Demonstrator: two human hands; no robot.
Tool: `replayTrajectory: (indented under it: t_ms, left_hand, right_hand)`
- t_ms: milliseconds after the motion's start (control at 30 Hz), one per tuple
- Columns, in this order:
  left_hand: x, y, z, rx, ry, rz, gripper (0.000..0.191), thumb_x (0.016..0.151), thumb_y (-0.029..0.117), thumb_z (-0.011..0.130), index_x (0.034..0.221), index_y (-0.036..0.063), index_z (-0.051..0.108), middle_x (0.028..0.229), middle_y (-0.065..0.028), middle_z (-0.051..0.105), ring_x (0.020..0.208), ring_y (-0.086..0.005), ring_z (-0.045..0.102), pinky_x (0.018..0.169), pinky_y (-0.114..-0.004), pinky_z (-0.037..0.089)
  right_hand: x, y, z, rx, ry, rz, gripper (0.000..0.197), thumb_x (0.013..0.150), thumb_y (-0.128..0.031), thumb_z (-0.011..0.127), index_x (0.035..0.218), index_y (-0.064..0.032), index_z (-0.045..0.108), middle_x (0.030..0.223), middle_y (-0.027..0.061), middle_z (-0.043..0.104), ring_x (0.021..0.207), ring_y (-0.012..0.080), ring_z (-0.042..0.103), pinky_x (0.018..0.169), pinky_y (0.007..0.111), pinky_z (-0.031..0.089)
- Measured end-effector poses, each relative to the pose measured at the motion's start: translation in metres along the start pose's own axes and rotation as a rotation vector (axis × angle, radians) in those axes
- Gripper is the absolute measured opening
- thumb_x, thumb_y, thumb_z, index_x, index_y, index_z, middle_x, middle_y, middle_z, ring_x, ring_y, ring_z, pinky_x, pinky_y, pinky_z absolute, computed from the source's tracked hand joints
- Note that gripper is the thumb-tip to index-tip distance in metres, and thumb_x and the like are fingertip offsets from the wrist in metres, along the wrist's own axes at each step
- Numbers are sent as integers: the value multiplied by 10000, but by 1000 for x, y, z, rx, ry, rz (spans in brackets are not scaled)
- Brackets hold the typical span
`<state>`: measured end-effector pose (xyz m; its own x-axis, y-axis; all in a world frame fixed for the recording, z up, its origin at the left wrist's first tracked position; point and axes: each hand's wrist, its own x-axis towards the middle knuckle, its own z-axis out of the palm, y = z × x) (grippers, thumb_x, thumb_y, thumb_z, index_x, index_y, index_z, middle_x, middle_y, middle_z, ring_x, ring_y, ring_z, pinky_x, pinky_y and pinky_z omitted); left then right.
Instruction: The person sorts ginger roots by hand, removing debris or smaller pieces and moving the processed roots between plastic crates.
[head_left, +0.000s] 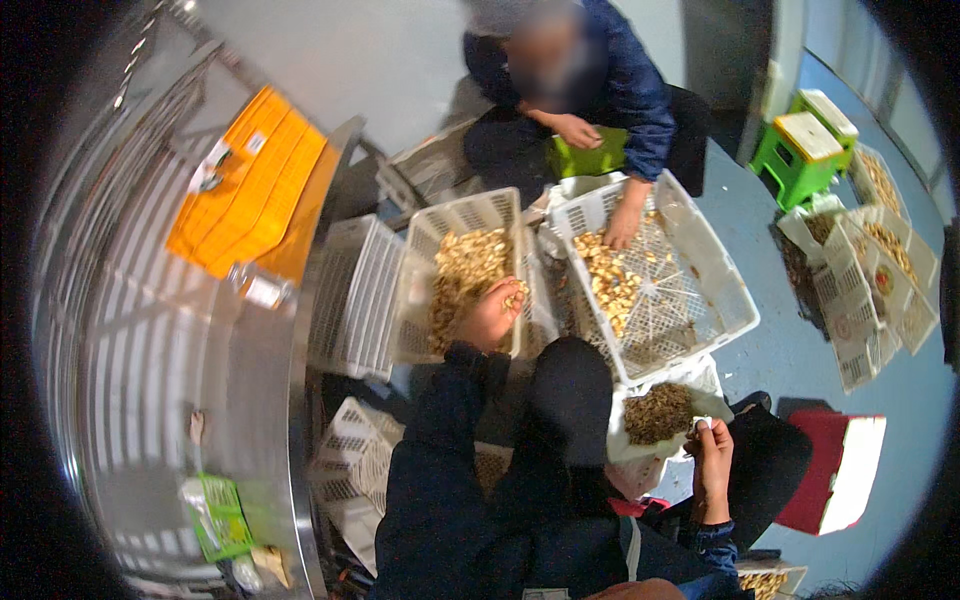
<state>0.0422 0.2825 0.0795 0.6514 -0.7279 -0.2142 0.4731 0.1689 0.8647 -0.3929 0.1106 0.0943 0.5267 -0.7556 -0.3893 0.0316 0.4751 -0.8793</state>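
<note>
My left hand (493, 313) is over the left white plastic crate (415, 247), its curled fingers gripping a pale yellow piece (516, 297). Many similar mushroom-like pieces (472, 259) fill that crate, darker ones nearest me. On the other side, my right hand (710, 456) pinches a small white object (702, 421), too small to identify. That hand is at the rim of a white bag (626, 457) of brown crumbly scraps (658, 414). Beyond the bag, a larger white mesh crate (697, 259) has yellow pieces (609, 289) along its left side.
A co-worker's hand (626, 225) reaches into the mesh crate. At left runs a metal counter (259, 375) with an orange crate (262, 176) and a clear jar (262, 289). Green stools (799, 154) and more crates (847, 307) stand right. A red box (814, 465) is near my right knee.
</note>
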Motion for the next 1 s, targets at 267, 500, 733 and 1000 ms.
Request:
replayTrajectory:
  t_ms: [267, 500, 733, 1000]
  left_hand:
    - [-48, -18, -104, -762, 175, 35, 208, 893, 41, 542, 1090, -13, 500, 1050, -141, 530, 1018, -255, 543, 887, -317, 483]
    - [-75, -14, -110, -643, 144, 92, 479, 808, -102, 479, 1275, -37, 396, 1291, -185, 428, 1258, -309, 420, 1054, -395, 408]
    - [-71, -23, -122, -507, 122, 125, 403, 818, -113, 481, 1201, -14, 404, 1225, -165, 492, 1209, -278, 487, 1035, -355, 404]
    - [-72, -25, -134, -571, 252, 28, 293, 869, -60, 521, 1155, 3, 498, 1173, -122, 556, 1117, -218, 552, 932, -270, 475]
  right_hand:
    - [39, 67, -44, -285, -87, -135, 193, 915, -218, 596, 770, -149, 490, 702, -46, 519, 585, 39, 460, 506, 182, 357]
    - [26, 57, -27, -220, -67, -75, 185, 916, -218, 592, 775, -148, 493, 714, -43, 535, 577, 41, 467, 501, 186, 370]
    - [35, 65, -31, -275, -58, -76, 187, 920, -203, 583, 774, -142, 482, 755, -28, 579, 592, 50, 493, 496, 186, 390]
    - [24, 55, -12, -265, -39, -23, 197, 922, -186, 578, 769, -136, 464, 729, -26, 553, 573, 49, 466, 490, 197, 381]
